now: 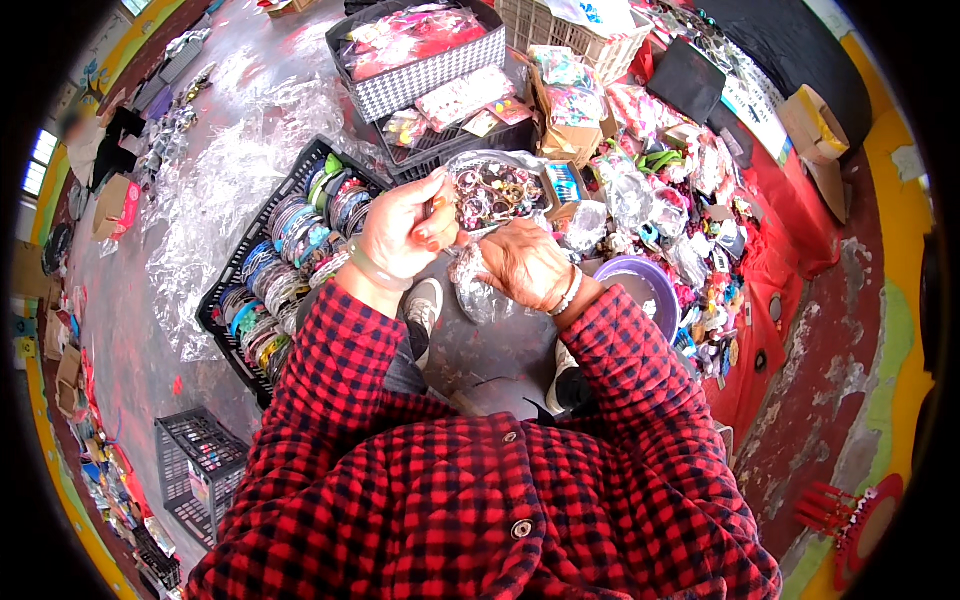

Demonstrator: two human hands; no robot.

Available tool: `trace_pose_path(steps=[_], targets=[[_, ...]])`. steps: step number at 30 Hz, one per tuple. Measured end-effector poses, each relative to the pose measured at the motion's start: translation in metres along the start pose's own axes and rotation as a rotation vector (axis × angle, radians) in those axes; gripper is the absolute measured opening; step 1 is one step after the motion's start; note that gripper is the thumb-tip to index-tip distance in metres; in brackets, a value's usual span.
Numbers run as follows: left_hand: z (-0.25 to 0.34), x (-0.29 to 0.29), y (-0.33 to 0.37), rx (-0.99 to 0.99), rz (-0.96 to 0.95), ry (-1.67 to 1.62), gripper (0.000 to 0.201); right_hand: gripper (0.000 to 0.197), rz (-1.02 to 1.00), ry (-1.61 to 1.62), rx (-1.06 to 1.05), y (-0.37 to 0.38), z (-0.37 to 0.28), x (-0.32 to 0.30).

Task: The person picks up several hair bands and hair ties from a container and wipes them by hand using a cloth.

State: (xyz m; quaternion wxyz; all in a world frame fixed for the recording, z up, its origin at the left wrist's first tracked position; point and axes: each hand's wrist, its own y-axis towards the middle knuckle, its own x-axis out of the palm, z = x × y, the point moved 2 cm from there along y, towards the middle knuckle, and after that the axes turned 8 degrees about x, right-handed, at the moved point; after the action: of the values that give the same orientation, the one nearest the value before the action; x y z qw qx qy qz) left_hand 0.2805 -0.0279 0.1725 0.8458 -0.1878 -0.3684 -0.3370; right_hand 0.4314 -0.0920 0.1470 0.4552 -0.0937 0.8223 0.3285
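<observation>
Just below the bowl of trinkets (520,158), partly hidden under your right hand (530,265), is the clear plastic bag (485,300). Its top is covered by fingers, and the brownish contents are hard to make out. Your right hand is bent around the bag and has hold of it. Your left hand (400,230), overlapping the bowl's left edge, is curled with the thumb close to the fingers; you cannot tell whether it is fully closed, or whether the small dark thing at its fingertips is gripped. Below the bowl, your right shoe (568,375) is cut off by clothing.

Count: one clear bag, one bowl, one purple basin (668,290) to the bowl's lower right, one patterned basket (430,75) above it, two shoes below it, counting your left shoe (424,305). The black crate (230,350) left of the bowl holds rows of headbands, too overlapped for you to count.

Edges: on the bowl's right, a blue-filled carton (565,185) stands close against the rim; on its left, the crate's near end comes close. Below the bowl, you have grey floor (490,360) between the shoes, bounded on the right by the basin
</observation>
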Motion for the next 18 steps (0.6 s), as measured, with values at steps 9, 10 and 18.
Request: trace_pose_path(steps=[9, 10, 18], targets=[[0.021, -0.011, -0.013, -0.129, -0.098, 0.087, 0.031, 0.016, -0.099, -0.137, -0.070, -0.009, 0.006, -0.001], [0.021, -0.011, -0.014, -0.126, -0.095, 0.103, 0.031, 0.016, -0.113, -0.162, -0.071, -0.010, 0.006, 0.000], [0.040, -0.025, -0.024, -0.118, -0.079, 0.131, 0.030, 0.012, -0.264, -0.284, 0.209, -0.032, 0.058, -0.002]])
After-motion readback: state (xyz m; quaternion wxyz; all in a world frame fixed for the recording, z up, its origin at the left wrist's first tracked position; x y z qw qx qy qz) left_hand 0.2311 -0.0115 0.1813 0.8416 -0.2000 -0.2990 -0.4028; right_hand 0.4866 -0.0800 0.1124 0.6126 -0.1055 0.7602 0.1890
